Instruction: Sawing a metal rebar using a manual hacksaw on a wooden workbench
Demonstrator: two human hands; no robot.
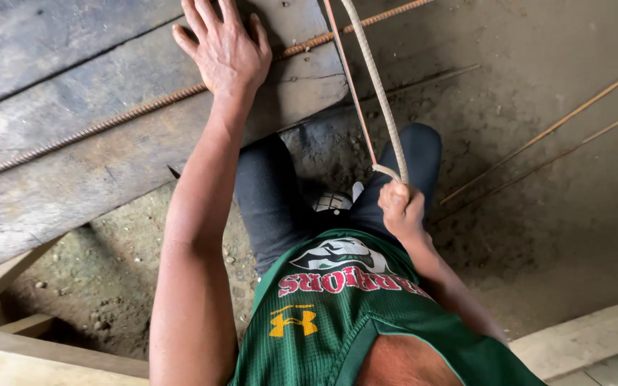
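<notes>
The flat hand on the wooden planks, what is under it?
Under the left hand runs a rusty ribbed steel bar lying across the grey planks. The palm covers a stretch of the bar, so that part cannot be seen.

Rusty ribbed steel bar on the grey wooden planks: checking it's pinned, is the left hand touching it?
Touching. The head view shows the left hand flat across the rusty ribbed steel bar, covering it.

The left hand loses its fingertips to the top edge of the frame. The bent rebar piece gripped by the right hand runs out past the top edge, its far end unseen. The long rebar passes beneath the left hand and leaves the frame at the left edge. The person's feet are hidden behind the knees.
</notes>
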